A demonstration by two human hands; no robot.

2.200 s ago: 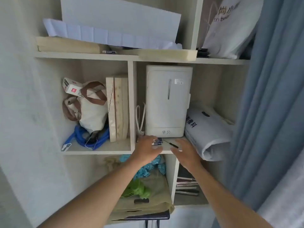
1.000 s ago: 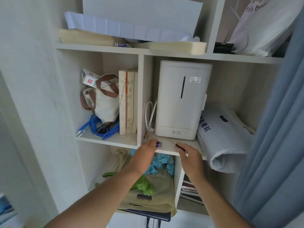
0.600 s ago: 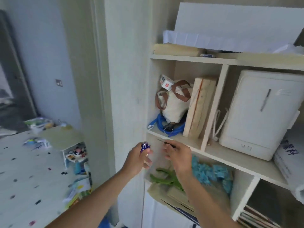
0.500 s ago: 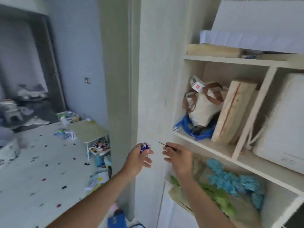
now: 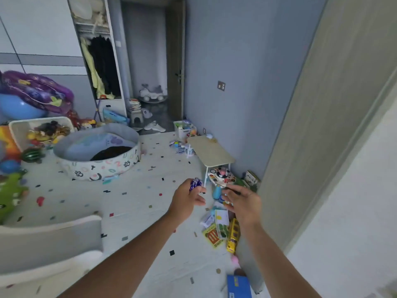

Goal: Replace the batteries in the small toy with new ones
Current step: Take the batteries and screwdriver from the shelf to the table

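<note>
My left hand (image 5: 187,197) is held out at mid-frame and grips a small bundle of blue batteries (image 5: 195,183) between thumb and fingers. Just to its right, my right hand (image 5: 242,202) pinches a thin dark screwdriver (image 5: 233,190) that points left. Beyond both hands, a small white toy with coloured buttons (image 5: 221,177) lies on the floor under a low beige table (image 5: 209,151) by the blue wall. Both hands are in the air, apart from the toy.
A round fabric play pit (image 5: 97,154) sits on the speckled floor mat at left. Books and a yellow toy bus (image 5: 233,236) lie along the cabinet side at right. A white chair (image 5: 47,239) stands at lower left. An open doorway (image 5: 150,61) is at the back.
I have turned left, away from the shelf unit, toward the room. Both hands came off the shelf carrying the batteries and the screwdriver and now hang over the floor.
</note>
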